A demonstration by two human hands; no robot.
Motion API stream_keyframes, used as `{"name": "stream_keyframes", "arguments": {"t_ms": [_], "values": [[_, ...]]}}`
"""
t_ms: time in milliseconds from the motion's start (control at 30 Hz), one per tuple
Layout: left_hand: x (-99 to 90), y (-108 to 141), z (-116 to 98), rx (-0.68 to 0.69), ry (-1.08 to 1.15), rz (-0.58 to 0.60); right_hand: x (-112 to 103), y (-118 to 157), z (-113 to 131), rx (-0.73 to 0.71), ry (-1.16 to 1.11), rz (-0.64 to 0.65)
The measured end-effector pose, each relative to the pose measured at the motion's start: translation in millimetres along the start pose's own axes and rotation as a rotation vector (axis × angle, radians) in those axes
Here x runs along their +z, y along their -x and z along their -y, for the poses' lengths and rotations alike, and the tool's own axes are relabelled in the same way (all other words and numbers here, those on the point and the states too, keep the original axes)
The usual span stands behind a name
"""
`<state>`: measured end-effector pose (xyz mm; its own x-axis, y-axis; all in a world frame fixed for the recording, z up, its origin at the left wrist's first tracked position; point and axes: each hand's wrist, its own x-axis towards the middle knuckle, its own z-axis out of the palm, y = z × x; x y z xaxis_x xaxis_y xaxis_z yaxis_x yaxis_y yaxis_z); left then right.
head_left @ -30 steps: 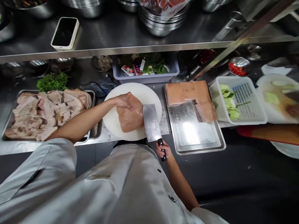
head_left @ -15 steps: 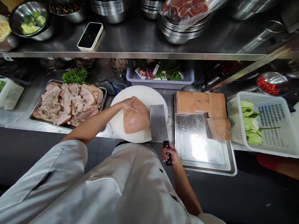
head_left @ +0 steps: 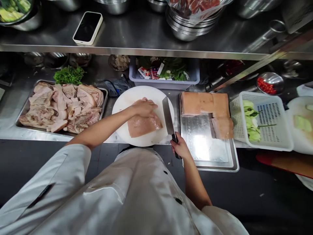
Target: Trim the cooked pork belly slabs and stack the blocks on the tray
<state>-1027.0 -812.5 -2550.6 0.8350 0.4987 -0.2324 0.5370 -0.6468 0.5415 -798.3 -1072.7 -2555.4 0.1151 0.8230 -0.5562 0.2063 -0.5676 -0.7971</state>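
A slab of pork (head_left: 141, 127) with pale skin lies on the round white cutting board (head_left: 122, 138). My left hand (head_left: 145, 108) rests on the slab's far part, fingers stretched out over it. In my right hand (head_left: 181, 147) is the black handle of a cleaver (head_left: 168, 116), fingers wrapped around it. Its blade is tilted on edge over the board's right side, apart from the slab by a small gap. To the right, several square pork pieces (head_left: 195, 102) sit along the back and right of a metal tray (head_left: 200, 150).
Cooked meat pieces fill a tray (head_left: 104, 109) on the left. Behind the board stands a grey bin (head_left: 163, 85) of greens and packets. A white basket (head_left: 271, 142) holds green vegetables. Overhead, a steel shelf (head_left: 137, 36) carries a phone (head_left: 88, 27) and stacked bowls (head_left: 188, 32).
My left hand has slid right across the slab, its fingers now pointing right. The cleaver has turned from showing its broad face to nearly edge-on and sits slightly farther from the slab. The view has shifted.
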Motion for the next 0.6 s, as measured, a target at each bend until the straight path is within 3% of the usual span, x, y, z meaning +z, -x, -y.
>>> {"name": "stream_keyframes", "arguments": {"t_ms": [67, 167, 267, 400, 500, 600], "values": [[5.9, -31.6, -6.7, -0.070, 0.215, 0.058, 4.9, -1.1, -5.3, -0.003, -0.083, -0.029], [22.7, -67.8, -11.5, -0.290, 0.641, 0.048, 11.3, 0.6, -12.2, 0.008, -0.236, -0.077], [30.2, -89.8, -5.6, -0.469, 0.850, 0.252, 19.2, 5.2, -18.8, -0.005, -0.330, -0.114], [23.1, -100.4, 7.4, -0.669, 0.768, 0.456, 30.7, 14.5, -25.7, -0.023, -0.378, -0.147], [14.6, -99.0, 8.4, -0.626, 0.684, 0.515, 35.9, 20.7, -27.3, -0.024, -0.428, -0.159], [5.6, -93.2, -5.8, -0.519, 0.487, 0.536, 36.7, 23.4, -28.2, -0.033, -0.449, -0.165]]}}
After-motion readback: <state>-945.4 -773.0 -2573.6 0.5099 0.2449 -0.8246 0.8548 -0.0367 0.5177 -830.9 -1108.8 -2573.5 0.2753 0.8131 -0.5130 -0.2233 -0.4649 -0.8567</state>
